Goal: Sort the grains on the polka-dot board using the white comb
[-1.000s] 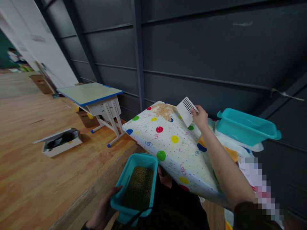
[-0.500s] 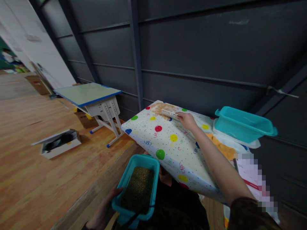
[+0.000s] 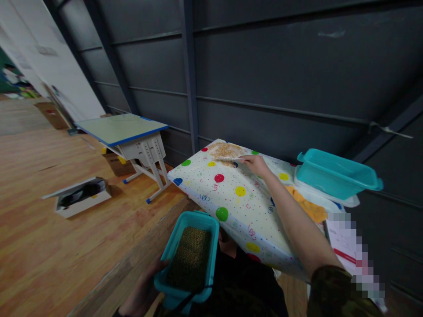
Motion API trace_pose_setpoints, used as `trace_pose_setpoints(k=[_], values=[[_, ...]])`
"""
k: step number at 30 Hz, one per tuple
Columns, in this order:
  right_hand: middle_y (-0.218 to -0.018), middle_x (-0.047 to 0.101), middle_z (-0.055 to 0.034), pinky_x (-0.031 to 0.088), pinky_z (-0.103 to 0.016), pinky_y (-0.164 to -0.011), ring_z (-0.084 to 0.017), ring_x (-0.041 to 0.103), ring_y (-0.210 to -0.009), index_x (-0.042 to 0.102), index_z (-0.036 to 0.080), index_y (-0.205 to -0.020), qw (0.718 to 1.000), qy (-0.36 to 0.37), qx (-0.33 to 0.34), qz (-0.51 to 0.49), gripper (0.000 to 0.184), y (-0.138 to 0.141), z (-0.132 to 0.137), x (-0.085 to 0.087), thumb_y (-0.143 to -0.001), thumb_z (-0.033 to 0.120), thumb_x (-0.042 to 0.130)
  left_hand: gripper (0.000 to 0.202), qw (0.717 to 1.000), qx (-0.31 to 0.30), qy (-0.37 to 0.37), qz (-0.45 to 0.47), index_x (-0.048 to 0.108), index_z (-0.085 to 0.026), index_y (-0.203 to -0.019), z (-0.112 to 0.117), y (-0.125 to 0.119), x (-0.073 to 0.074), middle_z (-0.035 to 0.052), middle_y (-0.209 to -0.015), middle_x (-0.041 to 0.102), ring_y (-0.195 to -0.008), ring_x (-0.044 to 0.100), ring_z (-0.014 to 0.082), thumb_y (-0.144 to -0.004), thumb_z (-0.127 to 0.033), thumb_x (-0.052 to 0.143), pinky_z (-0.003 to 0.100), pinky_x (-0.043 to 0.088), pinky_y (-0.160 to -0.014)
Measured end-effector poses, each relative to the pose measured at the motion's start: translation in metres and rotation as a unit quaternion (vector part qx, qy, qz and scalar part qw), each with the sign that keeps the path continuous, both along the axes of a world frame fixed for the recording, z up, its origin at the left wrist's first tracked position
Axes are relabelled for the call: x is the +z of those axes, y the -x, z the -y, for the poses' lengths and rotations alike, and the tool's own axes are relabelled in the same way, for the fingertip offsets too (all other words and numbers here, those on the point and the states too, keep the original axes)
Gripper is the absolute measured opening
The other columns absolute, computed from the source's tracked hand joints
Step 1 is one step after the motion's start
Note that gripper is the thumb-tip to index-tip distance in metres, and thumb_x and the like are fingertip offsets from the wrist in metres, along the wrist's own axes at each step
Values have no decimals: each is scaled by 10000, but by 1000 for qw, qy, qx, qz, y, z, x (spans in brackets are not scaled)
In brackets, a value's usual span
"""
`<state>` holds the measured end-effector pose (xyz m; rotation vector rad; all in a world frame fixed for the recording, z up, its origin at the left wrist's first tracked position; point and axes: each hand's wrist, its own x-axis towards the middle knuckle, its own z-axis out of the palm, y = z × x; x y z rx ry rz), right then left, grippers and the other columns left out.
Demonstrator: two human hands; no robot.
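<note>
My left hand [image 3: 148, 281] is closed on the side of a teal plastic bin [image 3: 215, 246] held low by my lap, with the thumb over its rim. Small round tan beans [image 3: 193, 253] fill much of the bin. On the table covered with a balloon-print cloth [image 3: 198, 189], my right hand [image 3: 254, 164] pinches a thin white strip [image 3: 231, 158], whose exact kind I cannot make out. The strip lies across a patch of loose tan grains [image 3: 226, 150] at the table's far left corner.
A second teal bin [image 3: 337, 174] sits at the table's right, near an orange cloth [image 3: 309, 204] and papers [image 3: 343, 246]. A school desk [image 3: 125, 127] and an open white box [image 3: 82, 200] are to the left. A dark panelled wall [image 3: 280, 66] rises behind.
The white strip has turned flatter and shifted slightly left and towards me at the front of the grain patch. My left hand holds the bin almost unmoved.
</note>
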<state>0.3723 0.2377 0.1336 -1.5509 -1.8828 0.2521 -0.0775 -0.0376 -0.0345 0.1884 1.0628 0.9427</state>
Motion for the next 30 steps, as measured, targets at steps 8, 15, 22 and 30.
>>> trace_pose_setpoints(k=[8,15,22,30], values=[[-1190,906,-53,633,-499,-1120,-323,849,-1187,936,282,-1046,1000,-4,16,-27,232,-5,-3,6,-956,222,731,619,999,-4,-24,-36,828,-87,-1420,-3,-2,7,170,-1363,882,-1233,852,424,-822,-174,961,465,675,-1103],[-1199,904,-46,623,-497,-1150,-311,842,-1226,936,290,-1033,999,5,34,-39,249,19,-6,-8,-945,185,728,788,998,-1,-54,12,754,-150,-1566,-1,-7,5,146,-1435,856,-1364,791,438,-812,-159,980,495,619,-1221],[-1079,914,-37,664,-491,-1077,-316,863,-1092,944,293,-974,996,55,53,-39,222,-7,-3,4,-902,218,748,768,1000,-12,-25,-10,710,-113,-1589,-1,-20,16,170,-1364,881,-1283,837,419,-865,-177,956,446,710,-1052],[-1079,916,-51,672,-471,-1014,-311,860,-1029,942,263,-978,996,39,34,-68,184,-29,1,24,-888,246,782,208,993,-67,-56,-75,895,-196,-995,-4,-26,23,81,-852,909,-987,897,386,-825,-285,975,402,698,-850]])
